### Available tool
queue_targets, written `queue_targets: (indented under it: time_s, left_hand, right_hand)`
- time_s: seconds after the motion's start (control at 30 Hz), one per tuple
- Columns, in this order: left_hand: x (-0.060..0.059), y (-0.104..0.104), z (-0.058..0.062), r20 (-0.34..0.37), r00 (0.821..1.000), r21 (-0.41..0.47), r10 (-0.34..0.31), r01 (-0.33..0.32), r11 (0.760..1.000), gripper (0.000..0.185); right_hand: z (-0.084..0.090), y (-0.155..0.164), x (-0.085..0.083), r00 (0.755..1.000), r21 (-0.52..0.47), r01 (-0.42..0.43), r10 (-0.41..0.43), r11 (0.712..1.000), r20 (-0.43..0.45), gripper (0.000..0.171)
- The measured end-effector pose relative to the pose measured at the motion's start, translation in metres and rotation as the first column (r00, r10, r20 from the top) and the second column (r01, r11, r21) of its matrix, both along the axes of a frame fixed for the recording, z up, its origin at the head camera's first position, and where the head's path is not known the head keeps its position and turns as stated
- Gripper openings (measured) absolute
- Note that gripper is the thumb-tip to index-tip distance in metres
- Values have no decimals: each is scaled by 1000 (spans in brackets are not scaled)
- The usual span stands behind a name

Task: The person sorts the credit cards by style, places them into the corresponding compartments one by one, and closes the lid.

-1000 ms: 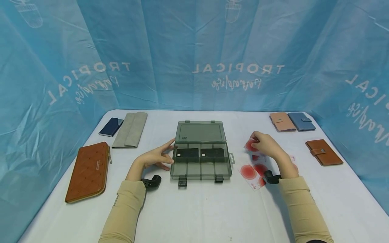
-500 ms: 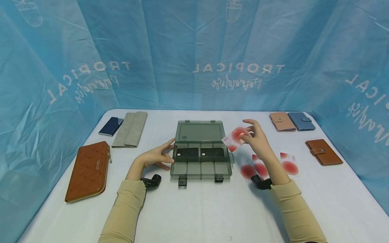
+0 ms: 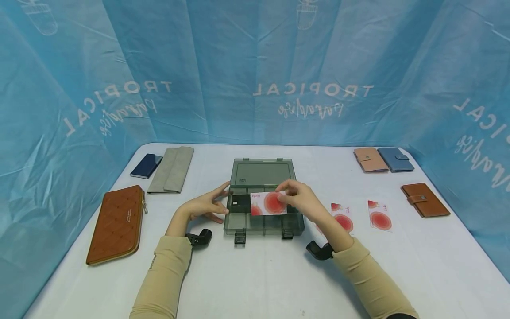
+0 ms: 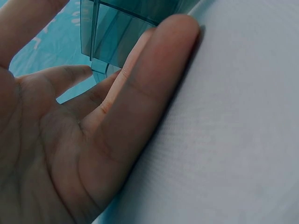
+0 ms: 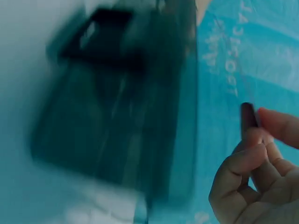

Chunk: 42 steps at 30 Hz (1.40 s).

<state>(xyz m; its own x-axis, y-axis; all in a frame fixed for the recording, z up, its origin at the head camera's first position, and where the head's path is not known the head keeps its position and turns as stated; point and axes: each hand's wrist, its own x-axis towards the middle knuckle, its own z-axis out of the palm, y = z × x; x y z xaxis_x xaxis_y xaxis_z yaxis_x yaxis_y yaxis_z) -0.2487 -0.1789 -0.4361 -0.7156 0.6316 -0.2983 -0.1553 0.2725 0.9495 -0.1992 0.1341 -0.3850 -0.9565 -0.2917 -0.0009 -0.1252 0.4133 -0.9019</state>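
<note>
In the head view a white table (image 3: 255,274) fills the lower half of the frame, backed by blue sheeting printed "TROPICAL". At the left edge lies a long brown quilted wallet (image 3: 115,225); above it, towards the upper left of the table, a folded grey pouch (image 3: 171,170) sits just beside a small navy card case (image 3: 146,165). At the upper right are a pink wallet (image 3: 370,159) and a blue wallet (image 3: 396,159) side by side, with a brown snap wallet (image 3: 425,200) below them near the right edge. 2 white cards with red circles (image 3: 380,215) lie flat on the table right of centre, apart from each other.

In the middle of the frame stands a smoky clear plastic box (image 3: 263,226), its lid open and leaning back. A black card (image 3: 240,203) shows in its rear left compartment; the front compartments in view look bare.

The right hand (image 3: 303,201) pinches a red-circle card (image 3: 268,203) by its right end, thumb and fingertips closed on it. The card is held level over the middle of the box, hiding the rear centre and right compartments; whether it touches the box cannot be told. The right wrist view is blurred, showing only curled fingers and the dark box.

The left hand (image 3: 205,206) lies with fingers straight and relaxed, fingertips against the box's left wall. The left wrist view shows its little-finger edge resting on the table.
</note>
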Motion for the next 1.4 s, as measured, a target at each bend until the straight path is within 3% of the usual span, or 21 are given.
queue_targets:
  time_s: [0.17, 0.37, 0.53, 0.67, 0.87, 1.0, 1.13, 1.4]
  left_hand:
    - [-1, 0, -1, 4, 1000, 8, 0, 0, 1000, 100]
    - [-1, -1, -2, -3, 1000, 1, -7, 7, 1000, 101]
    - [-1, 0, -3, -5, 1000, -3, -2, 2, 1000, 102]
    - [-1, 1, -3, -3, 1000, -8, -2, 2, 1000, 102]
    - [-1, 0, -1, 4, 1000, -10, 2, -2, 1000, 102]
    - [-2, -1, -1, 7, 1000, -6, 0, 0, 1000, 103]
    - [-3, -2, -2, 11, 1000, -3, 0, 0, 1000, 103]
    - [-2, 0, -3, -1, 1000, -16, 4, -4, 1000, 101]
  right_hand:
    - [-8, -21, 4, 997, 124, -82, 82, 989, 3, 11]
    - [-17, -38, 7, 990, 187, -144, 142, 972, 26, 11]
    - [-24, -46, 9, 981, 257, -176, 191, 950, -32, 12]
    - [-26, -50, 11, 970, 380, -201, 237, 903, -50, 16]
    - [-22, -54, 11, 950, 558, -273, 311, 783, 29, 32]
    - [-22, -54, 9, 944, 585, -305, 321, 752, 79, 34]
    - [-23, -51, 9, 942, 553, -310, 327, 773, 72, 34]
    - [-8, -8, 11, 941, 308, -297, 333, 904, -69, 29]
